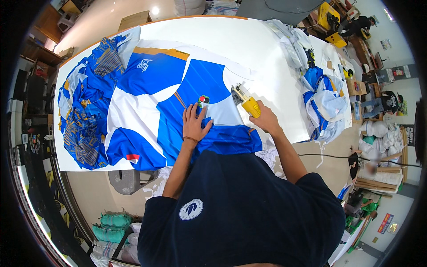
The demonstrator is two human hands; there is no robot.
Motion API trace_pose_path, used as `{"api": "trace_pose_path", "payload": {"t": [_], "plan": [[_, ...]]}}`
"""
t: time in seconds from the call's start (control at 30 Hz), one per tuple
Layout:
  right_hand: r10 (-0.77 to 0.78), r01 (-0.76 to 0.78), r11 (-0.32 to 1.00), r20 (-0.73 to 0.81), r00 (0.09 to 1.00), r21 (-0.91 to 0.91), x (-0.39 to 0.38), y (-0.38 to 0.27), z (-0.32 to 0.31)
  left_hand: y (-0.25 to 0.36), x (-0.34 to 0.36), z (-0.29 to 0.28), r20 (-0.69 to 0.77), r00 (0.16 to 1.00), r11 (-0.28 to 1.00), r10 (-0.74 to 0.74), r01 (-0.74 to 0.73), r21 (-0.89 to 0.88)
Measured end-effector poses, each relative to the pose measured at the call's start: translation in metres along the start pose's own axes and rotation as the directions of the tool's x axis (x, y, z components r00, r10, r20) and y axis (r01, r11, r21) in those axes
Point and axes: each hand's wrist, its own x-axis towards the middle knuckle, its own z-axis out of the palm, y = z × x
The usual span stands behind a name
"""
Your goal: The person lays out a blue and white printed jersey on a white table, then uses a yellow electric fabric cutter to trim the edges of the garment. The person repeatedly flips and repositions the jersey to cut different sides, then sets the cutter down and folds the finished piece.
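A sheet of printed blue and white fabric [138,107] lies spread on the white table in front of me. My left hand [195,122] rests flat on its blue part, fingers spread, just below a small round emblem [204,99]. In my right hand [267,118] is a yellow electric fabric cutter [251,107], gripped by its body. The cutter's metal head [238,94] points away from me and left, at the fabric's right edge. Whether its blade touches the cloth I cannot tell.
The white table [271,66] carries a crumpled blue patterned fabric heap [86,107] at left and a blue and white pile [324,100] at right. A black cable [338,156] runs off to the right. Scraps and a grey stool [126,181] are below. Other people stand far right.
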Motion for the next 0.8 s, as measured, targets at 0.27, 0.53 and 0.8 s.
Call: {"api": "trace_pose_path", "payload": {"t": [0.27, 0.53, 0.8], "plan": [[0.002, -0.002, 1.0, -0.013, 1.0, -0.01, 0.014, -0.009, 0.001, -0.001, -0.002, 0.001, -0.022, 1.0, 1.0, -0.015, 0.015, -0.016], [0.068, -0.068, 0.998, 0.021, 0.997, 0.004, 0.025, -0.03, -0.004, -0.004, -0.001, 0.002, -0.055, 0.998, 0.998, -0.012, 0.008, -0.062], [0.097, -0.097, 0.995, 0.005, 0.995, 0.017, 0.041, -0.047, 0.0, -0.004, 0.0, 0.002, -0.048, 0.999, 0.998, -0.026, 0.023, -0.067]]}}
